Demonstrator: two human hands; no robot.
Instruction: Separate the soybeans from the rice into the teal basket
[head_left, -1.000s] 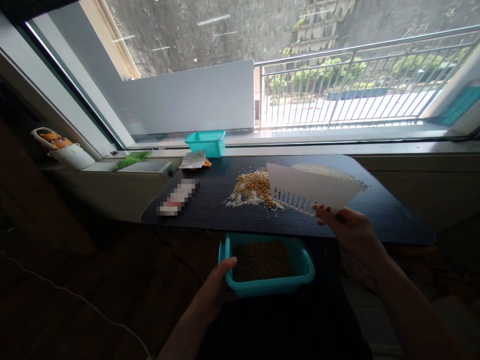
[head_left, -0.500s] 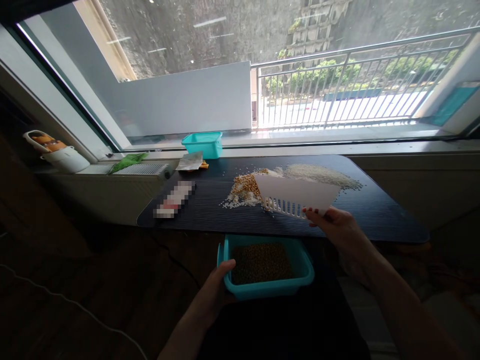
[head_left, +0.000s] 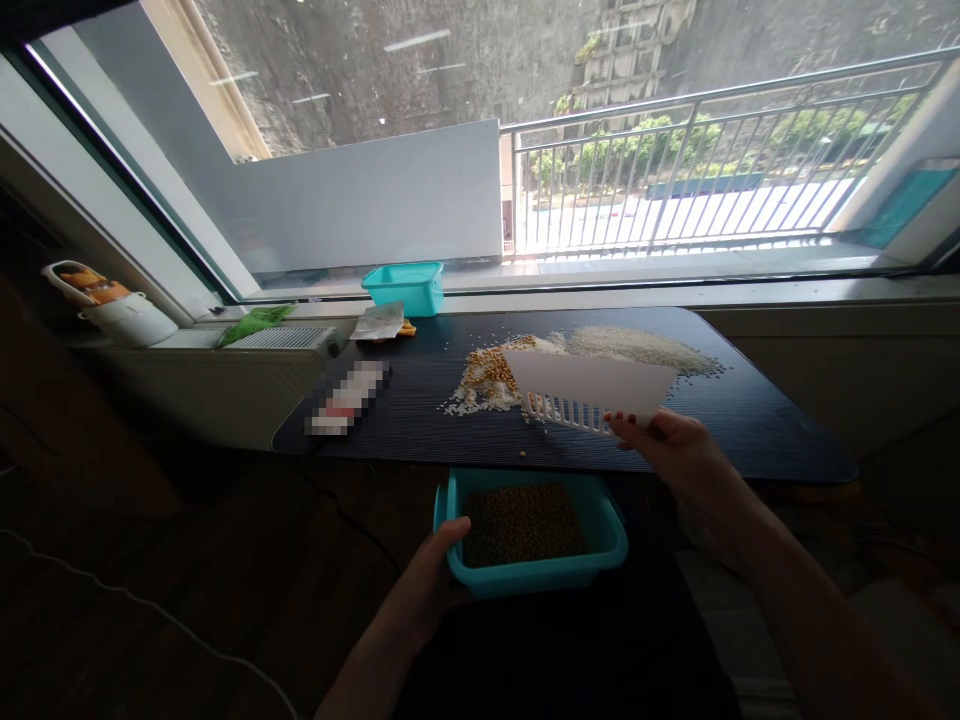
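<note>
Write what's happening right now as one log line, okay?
left hand: grips near turquoise tub of beans | right hand: holds white slotted tool at bean-and-grain pile | dark table: white grain pile also there

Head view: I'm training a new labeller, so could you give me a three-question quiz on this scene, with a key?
1. Multiple choice: what does the right hand hold?
A) a spoon
B) a white slotted scraper
C) a brush

2. True or false: look at the turquoise bin that the left hand grips. It is empty.

3. Fill the gap: in the picture, the wide spread of pale grains lies to the ____ of the golden beans on the table.

Key:
1. B
2. False; small round beans lie in it.
3. right
</note>
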